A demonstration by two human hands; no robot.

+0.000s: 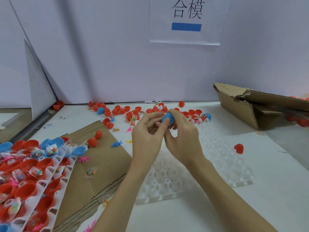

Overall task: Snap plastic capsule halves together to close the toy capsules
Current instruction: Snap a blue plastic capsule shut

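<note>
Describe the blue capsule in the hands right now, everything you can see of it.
The blue capsule is a smooth, glossy plastic egg, held in the air above the white tray, lying roughly sideways. A faint seam shows near its left end, so the halves look joined; whether fully snapped I cannot tell. The right hand wraps over it from the right, its thumb pressing the front. The left hand pinches its left end with its fingertips. Most of its underside is hidden.

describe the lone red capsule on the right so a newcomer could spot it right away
Start at the clear plastic tray under the person's arms, then look just past its right edge on the white table. The red capsule lies there alone, away from the heap by the wall.
</note>
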